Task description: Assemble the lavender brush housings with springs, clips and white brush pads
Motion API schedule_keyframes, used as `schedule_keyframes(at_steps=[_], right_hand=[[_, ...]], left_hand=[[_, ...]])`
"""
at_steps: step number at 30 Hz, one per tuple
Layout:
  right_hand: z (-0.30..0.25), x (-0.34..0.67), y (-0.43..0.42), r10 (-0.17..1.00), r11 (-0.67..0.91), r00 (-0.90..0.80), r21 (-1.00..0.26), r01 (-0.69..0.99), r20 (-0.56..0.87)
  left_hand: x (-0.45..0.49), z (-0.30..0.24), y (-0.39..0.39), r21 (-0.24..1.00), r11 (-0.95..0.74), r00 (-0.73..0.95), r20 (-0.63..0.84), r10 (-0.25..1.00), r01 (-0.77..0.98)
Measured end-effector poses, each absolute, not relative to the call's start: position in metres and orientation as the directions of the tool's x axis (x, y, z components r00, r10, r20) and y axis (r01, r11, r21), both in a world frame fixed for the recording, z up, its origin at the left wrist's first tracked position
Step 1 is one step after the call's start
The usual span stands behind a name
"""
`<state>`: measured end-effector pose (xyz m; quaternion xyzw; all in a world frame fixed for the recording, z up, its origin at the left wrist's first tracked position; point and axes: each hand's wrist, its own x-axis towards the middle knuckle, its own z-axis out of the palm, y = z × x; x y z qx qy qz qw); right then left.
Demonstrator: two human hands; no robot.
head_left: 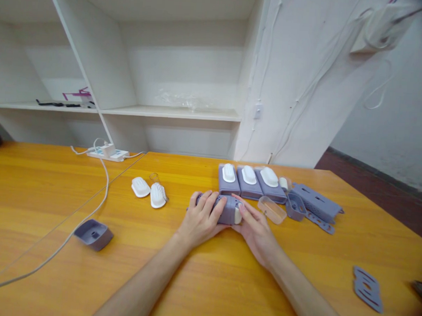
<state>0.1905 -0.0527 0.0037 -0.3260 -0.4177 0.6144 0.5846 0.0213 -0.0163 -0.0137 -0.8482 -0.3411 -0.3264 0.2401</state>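
Left hand [201, 219] wrapped over the purple-grey housing [227, 211], fingers curled across its top. Right hand [258, 232] pinching the housing's right end, at the white end piece [237, 216]. Housing sits between both hands; can't tell if it touches the worktop [218, 281]. Beyond right hand: three purple-grey boxes [251, 192], then orange clear tray [272, 210] closer in. Left of left hand: purple-grey cup [94, 235], well apart.
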Motion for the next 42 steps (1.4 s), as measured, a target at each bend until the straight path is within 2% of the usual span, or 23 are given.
schedule_keyframes(at_steps=[6,9,13,16,19,21,23,24,26,28,33,37,39,42], right_hand=[[0.004,0.195,-0.052,0.99,0.025,-0.12,-0.916,-0.402,0.079],[0.0,0.195,-0.05,0.992,0.064,-0.077,-0.931,-0.359,0.098],[-0.005,0.191,-0.048,0.99,0.13,-0.02,-0.967,-0.22,0.137],[-0.007,0.184,-0.051,0.974,0.226,0.037,-0.97,-0.092,0.224],[-0.006,0.182,-0.058,0.937,0.313,0.159,-0.95,0.009,0.311],[-0.004,0.187,-0.061,0.881,0.345,0.322,-0.937,0.06,0.346],[-0.004,0.197,-0.06,0.778,0.4,0.509,-0.915,0.05,0.368],[-0.005,0.201,-0.059,0.757,0.405,0.549,-0.914,0.032,0.354],[-0.007,0.206,-0.057,0.771,0.368,0.545,-0.929,0.041,0.33],[-0.009,0.205,-0.056,0.793,0.342,0.495,-0.932,0.119,0.354],[-0.009,0.197,-0.056,0.718,0.398,0.419,-0.822,0.408,0.556],[-0.009,0.214,-0.048,0.629,0.261,0.35,-0.612,0.746,0.694],[-0.011,0.225,-0.045,0.64,0.085,0.359,-0.527,0.845,0.68],[-0.014,0.237,-0.042,0.672,-0.173,0.433,-0.441,0.881,0.601]], left_hand=[[0.022,-0.016,-0.016,-0.242,-0.663,0.592,0.715,0.373,0.709],[0.023,-0.015,-0.016,-0.223,-0.67,0.586,0.716,0.38,0.708],[0.023,-0.013,-0.015,-0.174,-0.677,0.567,0.711,0.416,0.715],[0.024,-0.012,-0.014,-0.167,-0.673,0.57,0.695,0.438,0.721],[0.023,-0.009,-0.012,-0.152,-0.632,0.543,0.682,0.489,0.76],[0.019,-0.007,-0.009,-0.117,-0.588,0.5,0.671,0.547,0.801],[0.014,-0.005,-0.006,-0.083,-0.555,0.461,0.663,0.589,0.828],[0.013,-0.004,-0.004,-0.07,-0.545,0.447,0.663,0.601,0.836],[0.011,-0.003,-0.003,-0.056,-0.543,0.436,0.667,0.604,0.838],[0.013,-0.003,-0.004,-0.056,-0.558,0.447,0.666,0.597,0.828],[0.018,-0.002,-0.01,-0.069,-0.601,0.486,0.664,0.568,0.796],[0.016,-0.002,-0.01,-0.068,-0.609,0.494,0.659,0.567,0.79],[0.014,-0.003,-0.008,-0.064,-0.605,0.488,0.659,0.571,0.794],[0.013,-0.003,-0.007,-0.063,-0.604,0.49,0.653,0.577,0.794]])
